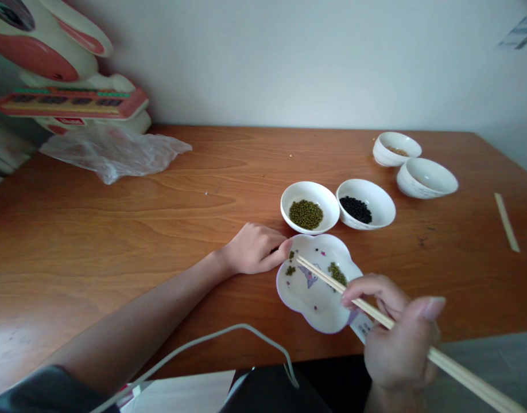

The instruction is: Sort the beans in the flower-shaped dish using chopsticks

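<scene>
A pair of wooden chopsticks [371, 310] rests in my right hand [399, 332], the fingers closed round them. Their tips hover over or touch the flower-shaped plate [315, 318], which is white with a purple rim and a printed figure; I cannot tell which. Small groups of green mung beans [337, 273] lie on its right and left sides. At the plate's upper left rim, my left hand [259, 249] is closed, thumb and finger gripping the edge. Just behind stand a white bowl [330, 209] of mung beans and another bowl [384, 209] holding black beans.
Farther right are a bowl [379, 154] with tan grains and a bowl [427, 188] whose visible inside looks bare. A pale strip [507, 222] lies at the right. A plastic bag [117, 155] and toy [69, 86] sit back left. A white cable [212, 334] arcs in front.
</scene>
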`<state>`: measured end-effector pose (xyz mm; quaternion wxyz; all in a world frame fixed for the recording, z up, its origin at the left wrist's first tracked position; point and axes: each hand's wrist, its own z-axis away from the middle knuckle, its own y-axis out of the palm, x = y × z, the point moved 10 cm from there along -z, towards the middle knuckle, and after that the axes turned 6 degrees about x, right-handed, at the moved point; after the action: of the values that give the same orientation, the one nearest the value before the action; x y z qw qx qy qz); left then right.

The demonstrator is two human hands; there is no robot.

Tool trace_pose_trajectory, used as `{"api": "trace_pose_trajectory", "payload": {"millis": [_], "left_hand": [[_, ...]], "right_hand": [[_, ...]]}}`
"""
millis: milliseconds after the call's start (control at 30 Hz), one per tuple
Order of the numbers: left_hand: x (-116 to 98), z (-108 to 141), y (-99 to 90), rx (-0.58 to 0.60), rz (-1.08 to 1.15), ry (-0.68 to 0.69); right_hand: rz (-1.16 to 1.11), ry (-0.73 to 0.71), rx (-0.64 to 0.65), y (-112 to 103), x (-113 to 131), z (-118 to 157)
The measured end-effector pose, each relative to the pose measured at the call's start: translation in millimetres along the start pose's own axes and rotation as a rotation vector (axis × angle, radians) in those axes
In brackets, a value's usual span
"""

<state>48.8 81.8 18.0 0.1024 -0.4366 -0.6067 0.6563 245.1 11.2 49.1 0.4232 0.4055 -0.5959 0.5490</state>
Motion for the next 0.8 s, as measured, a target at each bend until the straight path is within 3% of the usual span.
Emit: {"api": "trace_pose_trajectory", "payload": {"millis": [400, 567, 800], "left_hand": [[0.9, 0.0, 1.4, 0.010, -0.017, -0.012], [0.4, -0.1, 0.9, 0.010, -0.011, -0.008], [1.8, -0.2, 1.4, 0.015, -0.002, -0.019]], "right_hand": [[0.005, 0.062, 0.159, -1.9, -20.5, -7.8], [0.083, 0.086, 0.058, -4.0, -10.9, -5.8], [0.111, 0.112, 0.073, 0.8, -9.3, -5.2]]}}
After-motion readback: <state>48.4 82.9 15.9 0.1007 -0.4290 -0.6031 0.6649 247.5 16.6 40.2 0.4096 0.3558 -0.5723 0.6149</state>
